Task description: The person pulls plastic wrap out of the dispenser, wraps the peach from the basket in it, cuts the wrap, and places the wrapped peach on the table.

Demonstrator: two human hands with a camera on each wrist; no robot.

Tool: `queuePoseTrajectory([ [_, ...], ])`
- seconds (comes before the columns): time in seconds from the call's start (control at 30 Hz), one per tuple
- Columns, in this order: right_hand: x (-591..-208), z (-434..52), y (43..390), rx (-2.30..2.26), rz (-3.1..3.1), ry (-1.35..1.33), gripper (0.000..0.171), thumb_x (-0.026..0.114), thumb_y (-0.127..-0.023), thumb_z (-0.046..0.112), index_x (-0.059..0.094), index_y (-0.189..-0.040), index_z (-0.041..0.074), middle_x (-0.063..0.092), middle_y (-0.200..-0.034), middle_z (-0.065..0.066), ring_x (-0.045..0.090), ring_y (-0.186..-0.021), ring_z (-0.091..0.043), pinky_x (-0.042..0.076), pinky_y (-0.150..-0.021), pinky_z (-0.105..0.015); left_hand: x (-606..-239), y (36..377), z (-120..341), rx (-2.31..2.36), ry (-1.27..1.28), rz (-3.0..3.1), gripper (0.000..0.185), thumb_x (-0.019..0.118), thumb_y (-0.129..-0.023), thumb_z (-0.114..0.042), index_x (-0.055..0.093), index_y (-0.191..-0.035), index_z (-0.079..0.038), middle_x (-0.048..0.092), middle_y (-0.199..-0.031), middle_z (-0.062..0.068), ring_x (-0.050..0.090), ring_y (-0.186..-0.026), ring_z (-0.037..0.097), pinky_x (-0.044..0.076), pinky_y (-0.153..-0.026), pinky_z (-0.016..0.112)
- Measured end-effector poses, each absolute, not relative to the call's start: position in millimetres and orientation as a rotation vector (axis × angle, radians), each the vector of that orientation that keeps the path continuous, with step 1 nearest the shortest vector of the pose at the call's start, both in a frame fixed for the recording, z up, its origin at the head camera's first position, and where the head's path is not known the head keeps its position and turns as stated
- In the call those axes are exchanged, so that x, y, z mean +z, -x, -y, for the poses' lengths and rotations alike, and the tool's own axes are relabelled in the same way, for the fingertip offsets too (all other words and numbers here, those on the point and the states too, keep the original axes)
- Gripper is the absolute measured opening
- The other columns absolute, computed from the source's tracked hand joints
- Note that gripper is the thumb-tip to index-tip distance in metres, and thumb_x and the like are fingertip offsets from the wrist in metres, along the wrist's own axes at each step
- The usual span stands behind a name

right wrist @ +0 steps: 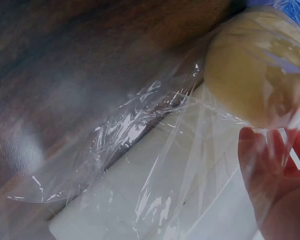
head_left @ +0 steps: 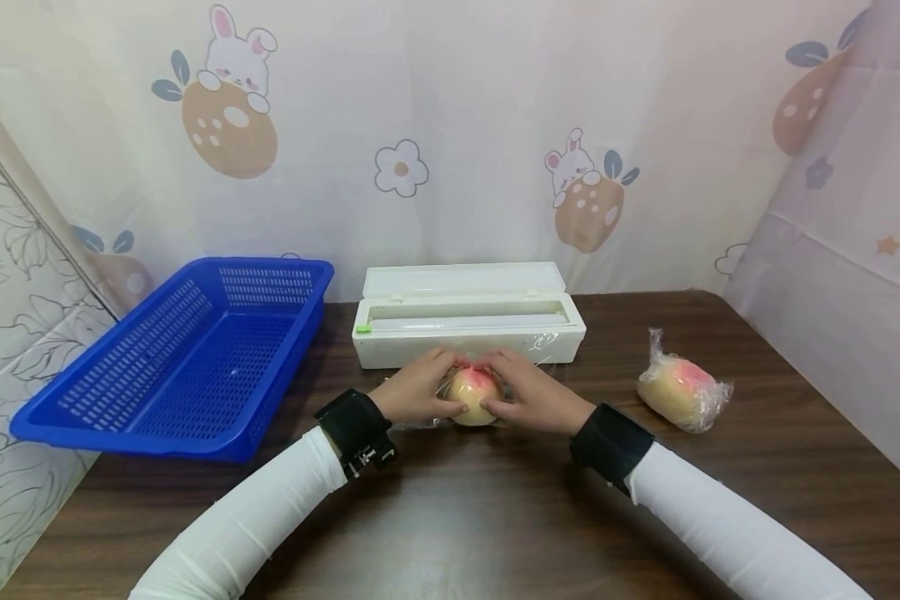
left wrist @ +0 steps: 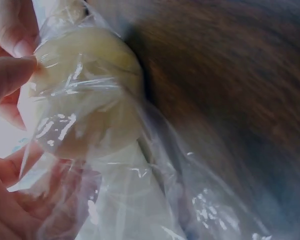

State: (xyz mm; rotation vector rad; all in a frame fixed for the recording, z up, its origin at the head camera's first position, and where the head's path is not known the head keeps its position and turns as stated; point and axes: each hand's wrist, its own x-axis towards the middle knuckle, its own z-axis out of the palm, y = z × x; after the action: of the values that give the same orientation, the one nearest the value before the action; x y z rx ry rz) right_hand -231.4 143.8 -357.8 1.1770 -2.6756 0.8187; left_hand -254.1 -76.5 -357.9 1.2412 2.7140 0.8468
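At centre frame our left hand (head_left: 420, 392) and right hand (head_left: 528, 398) curl around the peach (head_left: 474, 397), pinching cling film (left wrist: 155, 165) over it. The thin film could tear or bunch if we tug unevenly. Dark wooden table (head_left: 495, 517); cartoon-print curtain (head_left: 420, 125) behind.
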Motion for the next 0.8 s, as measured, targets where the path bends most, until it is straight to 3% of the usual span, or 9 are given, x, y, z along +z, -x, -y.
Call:
queuePoseTrajectory([
  [0.4,-352,-147,234,0.818,2.645,-1.166,0.044,0.066,-0.087,0.025,0.052,-0.124,0.003,0.054,-0.123,-0.009,0.047,-0.116,-0.023,0.040,-0.095,-0.045,-342,253,99,0.974,-1.136,-2.659,0.056,0.068,-0.086,-0.025,0.045,-0.131,-0.001,0.047,-0.129,0.017,0.049,-0.115,0.033,0.045,-0.091,0.042],
  [0.63,-326,-142,237,0.799,2.598,-1.187,0.043,0.067,-0.087,0.018,0.052,-0.122,-0.003,0.057,-0.118,-0.018,0.051,-0.112,-0.031,0.041,-0.094,-0.046,-335,256,114,0.936,-1.098,-2.931,0.032,0.059,-0.090,-0.013,0.054,-0.119,0.001,0.055,-0.116,0.019,0.052,-0.108,0.033,0.044,-0.090,0.042],
  [0.8,-301,-129,245,0.744,2.600,-1.246,0.034,0.065,-0.086,0.012,0.056,-0.116,-0.002,0.061,-0.110,-0.016,0.056,-0.104,-0.029,0.044,-0.091,-0.043,-340,259,118,0.680,-1.010,-3.218,0.029,0.061,-0.087,-0.014,0.058,-0.113,-0.001,0.058,-0.109,0.016,0.055,-0.103,0.031,0.045,-0.086,0.042],
])
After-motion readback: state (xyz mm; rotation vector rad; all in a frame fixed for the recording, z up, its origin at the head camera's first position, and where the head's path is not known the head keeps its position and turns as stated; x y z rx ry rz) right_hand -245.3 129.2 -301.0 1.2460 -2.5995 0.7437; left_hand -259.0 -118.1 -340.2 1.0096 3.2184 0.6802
